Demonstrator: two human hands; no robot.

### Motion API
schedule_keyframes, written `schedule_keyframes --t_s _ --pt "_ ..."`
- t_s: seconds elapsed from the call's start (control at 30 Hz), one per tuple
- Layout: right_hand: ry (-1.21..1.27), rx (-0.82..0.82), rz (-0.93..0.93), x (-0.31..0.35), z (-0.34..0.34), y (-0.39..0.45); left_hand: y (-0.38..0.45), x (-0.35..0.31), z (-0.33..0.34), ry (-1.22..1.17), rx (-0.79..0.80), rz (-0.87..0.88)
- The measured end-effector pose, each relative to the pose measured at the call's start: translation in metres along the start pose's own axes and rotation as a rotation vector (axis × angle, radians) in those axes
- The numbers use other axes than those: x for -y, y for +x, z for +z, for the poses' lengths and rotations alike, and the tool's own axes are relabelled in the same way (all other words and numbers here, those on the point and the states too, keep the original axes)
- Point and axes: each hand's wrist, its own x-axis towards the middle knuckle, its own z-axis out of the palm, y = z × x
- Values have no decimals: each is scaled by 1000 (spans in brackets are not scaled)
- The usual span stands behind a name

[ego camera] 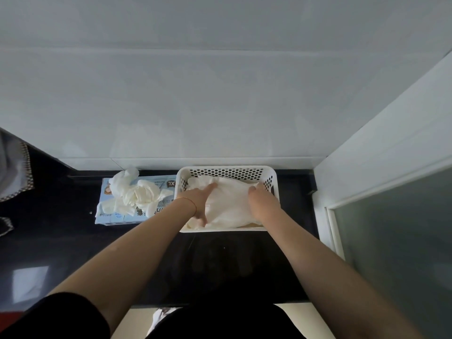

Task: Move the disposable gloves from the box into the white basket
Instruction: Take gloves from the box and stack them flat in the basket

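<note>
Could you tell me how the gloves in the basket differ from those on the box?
The gloves in the basket lie spread fairly flat under both hands; the gloves on the box sit bunched in a crumpled heap, untouched. The basket pile looks larger. Both are white.

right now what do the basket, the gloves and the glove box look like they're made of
White basket: looks like moulded plastic, matte, walls punched with rows of round holes.
Gloves: thin, soft, milky-white film, crumpled and folding; likely plastic or vinyl, can't tell which.
Box: probably printed card, pale blue, slightly glossy, with sharp folded edges.
</note>
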Motion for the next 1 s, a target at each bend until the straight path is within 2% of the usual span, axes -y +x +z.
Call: schedule_keyframes --t_s 0.2,0.27,0.33,0.43,0.53,0.6,0.67,0.8,1.0 --pt "0 -66 42 11 -9 -5 6 1 -3 -101 38 42" --pt "16 -91 11 19 -18 -5 2 5 -12 -152 -7 71" --pt "67 -162 -31 34 -30 -5 -4 11 -22 -174 -201 83" --pt "195 -292 -104 63 -44 -3 -20 23 -32 -445 -568 -9" --pt "330 -336 -191 101 -47 -4 -38 58 -33 -505 -726 -94" --pt "376 -299 -257 131 -45 -6 -47 93 -27 -494 -718 -154" --pt "430 -228 -296 164 -39 -6 -55 128 -18 -511 -625 -207" --pt "443 -128 -270 212 -22 -3 -70 169 -1 -536 -411 -141" --pt "344 -162 -146 231 -14 0 -77 196 6 -519 -534 -115"
